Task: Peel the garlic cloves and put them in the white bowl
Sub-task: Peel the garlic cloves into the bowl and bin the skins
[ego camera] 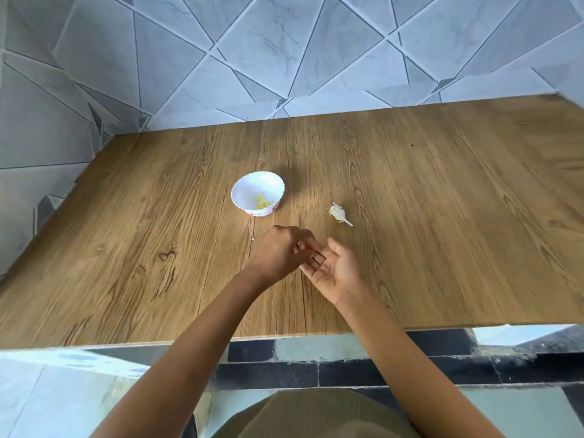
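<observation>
One wooden table (442, 216), grey tiles (284, 42)

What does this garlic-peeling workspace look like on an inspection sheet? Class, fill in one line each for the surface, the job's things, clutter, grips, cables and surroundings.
Surface: wood-grain table.
Job's things: white bowl, upright, with yellowish peeled cloves inside.
Clutter: garlic husk with a stem, lying right of the bowl and apart from it; tiny scrap in front of the bowl.
Grips: right hand palm up, fingers straight; left hand curled, its fingertips at the right hand's fingers; whether it holds anything cannot be told.
Cables: nothing seen.
Surroundings: grey tiled wall behind the table; tiled floor below its near edge.
</observation>
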